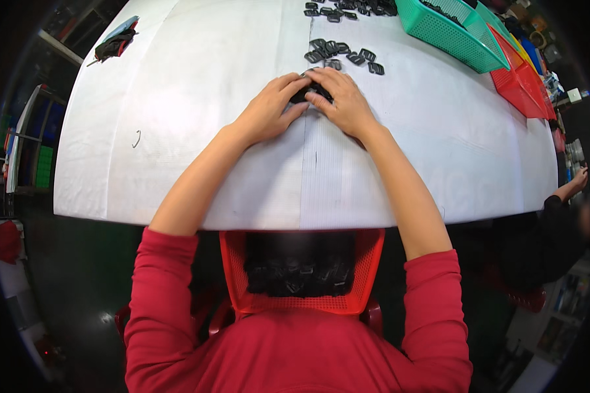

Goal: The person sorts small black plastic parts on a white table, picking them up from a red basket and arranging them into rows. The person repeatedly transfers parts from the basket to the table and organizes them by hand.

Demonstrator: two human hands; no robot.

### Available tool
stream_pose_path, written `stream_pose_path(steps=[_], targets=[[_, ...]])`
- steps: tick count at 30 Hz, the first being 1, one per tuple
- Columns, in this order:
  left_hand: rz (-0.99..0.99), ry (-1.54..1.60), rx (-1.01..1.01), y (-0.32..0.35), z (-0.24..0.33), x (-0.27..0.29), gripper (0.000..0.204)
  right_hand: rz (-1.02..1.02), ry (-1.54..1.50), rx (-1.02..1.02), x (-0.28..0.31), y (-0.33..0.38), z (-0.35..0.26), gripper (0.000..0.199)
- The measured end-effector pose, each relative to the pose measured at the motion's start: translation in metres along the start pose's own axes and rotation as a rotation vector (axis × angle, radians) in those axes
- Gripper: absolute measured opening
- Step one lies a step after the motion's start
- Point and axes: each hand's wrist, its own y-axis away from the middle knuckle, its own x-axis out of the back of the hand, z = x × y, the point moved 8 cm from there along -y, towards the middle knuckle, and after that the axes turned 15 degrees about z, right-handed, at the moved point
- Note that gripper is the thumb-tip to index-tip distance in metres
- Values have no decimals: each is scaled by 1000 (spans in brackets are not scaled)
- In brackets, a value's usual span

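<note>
Closest to the body, dark pieces [295,272] are being held in a red mesh basket [295,304] at the edge of the white table [196,98]. Farther in, on the tabletop, a small cluster of black buckles [299,97] is being cupped between the left hand [265,111] and the right hand [344,101]. Both hands are being held half curled, thumbs apart from fingers; whether any buckle is being pinched cannot be told, since the fingertips are being partly hidden. The buckles are being judged light, stiff and rather slippery, probably moulded plastic and hardly fragile; a single one would best be taken by its outer edges, between thumb and forefinger. Just beyond the fingers, loose buckles [356,57] are being left scattered. Farthest off, a bigger heap [373,6] is being flanked by a green basket [432,33].
</note>
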Motion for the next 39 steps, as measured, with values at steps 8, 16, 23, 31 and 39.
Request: stream_pose_path(steps=[8, 16, 23, 31, 39], targets=[[-133, -35, -212, 102, 68, 43, 43, -218, 75, 89, 63, 83, -83, 30], [157, -213, -3, 127, 58, 79, 29, 27, 87, -6, 84, 91, -118, 19], [188, -377, -72, 124, 76, 66, 37, 20, 142, 62, 42, 88, -140, 29], [257, -102, 290, 117, 56, 78, 31, 18, 206, 3, 64, 109, -137, 25], [243, -240, -60, 106, 76, 68, 31, -21, 180, 71, 53, 105, -151, 23]])
